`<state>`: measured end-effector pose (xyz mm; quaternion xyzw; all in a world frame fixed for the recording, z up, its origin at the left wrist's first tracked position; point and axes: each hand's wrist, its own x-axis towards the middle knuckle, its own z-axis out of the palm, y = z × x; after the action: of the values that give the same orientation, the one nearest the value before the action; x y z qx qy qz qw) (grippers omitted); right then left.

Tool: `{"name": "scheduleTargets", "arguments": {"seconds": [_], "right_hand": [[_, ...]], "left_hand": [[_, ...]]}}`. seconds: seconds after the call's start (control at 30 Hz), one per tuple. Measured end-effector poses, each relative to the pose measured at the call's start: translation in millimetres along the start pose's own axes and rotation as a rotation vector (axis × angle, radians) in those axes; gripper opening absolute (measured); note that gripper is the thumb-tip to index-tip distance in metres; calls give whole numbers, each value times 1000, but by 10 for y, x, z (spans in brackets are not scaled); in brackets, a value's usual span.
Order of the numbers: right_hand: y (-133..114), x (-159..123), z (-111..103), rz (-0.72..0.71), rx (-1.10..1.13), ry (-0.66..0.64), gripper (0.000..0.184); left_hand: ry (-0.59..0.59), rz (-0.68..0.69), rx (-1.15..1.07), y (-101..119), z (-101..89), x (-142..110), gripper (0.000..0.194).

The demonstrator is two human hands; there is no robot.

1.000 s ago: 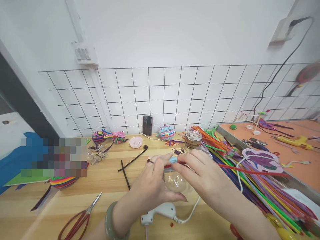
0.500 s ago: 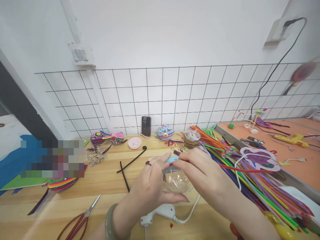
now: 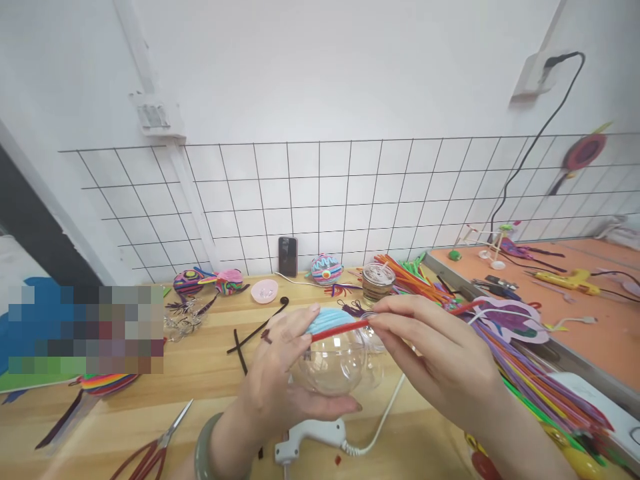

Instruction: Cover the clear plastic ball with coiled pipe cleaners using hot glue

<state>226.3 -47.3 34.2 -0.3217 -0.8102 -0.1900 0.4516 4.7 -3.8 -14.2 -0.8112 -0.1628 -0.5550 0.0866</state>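
My left hand [image 3: 273, 370] is wrapped round a clear plastic ball [image 3: 333, 367], thumb beneath and fingers at its upper left side. Light blue pipe cleaners [image 3: 329, 320] cover the ball's top in rows. Along their lower edge runs a red pipe cleaner [image 3: 340, 330], with my left fingertips at its left end. My right hand [image 3: 440, 350] pinches the red pipe cleaner at the ball's right side, and its loose end sticks out behind that hand. Below the ball, a white glue gun [image 3: 317, 432] lies on the wooden table [image 3: 200, 373].
Red-handled scissors [image 3: 153, 450] lie at the front left. Dark pipe cleaners [image 3: 255, 327], a pink dish [image 3: 264, 291], a phone [image 3: 288, 257] and a lidded cup [image 3: 378, 283] are farther back. Bundled colourful pipe cleaners [image 3: 530, 373] fill the right side. A yellow glue gun [image 3: 575, 280] rests on the orange surface.
My right hand has moved right along the red pipe cleaner, away from my left fingers. More of the blue rows and the red strip now shows. The view has shifted slightly.
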Motion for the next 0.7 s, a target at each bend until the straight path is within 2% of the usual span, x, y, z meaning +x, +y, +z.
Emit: {"name": "scheduleTargets", "arguments": {"seconds": [0.2,0.37,0.47,0.63,0.7], "right_hand": [[-74,34,-41,-63,21,-58,29],[-128,79,-46,-60,51,-88,30],[-140,94,-35,-81,66,-62,29],[-134,83,14,-100,79,6,28],[-135,82,38,-107,90,26,26]], "left_hand": [[65,-11,19,31,-44,-15,101],[100,-46,-27,72,-86,-38,100],[136,-78,-87,78,-89,-48,96],[314,-32,-239,32,-52,-52,81],[371,-83,-337,30,-41,-58,76]]}}
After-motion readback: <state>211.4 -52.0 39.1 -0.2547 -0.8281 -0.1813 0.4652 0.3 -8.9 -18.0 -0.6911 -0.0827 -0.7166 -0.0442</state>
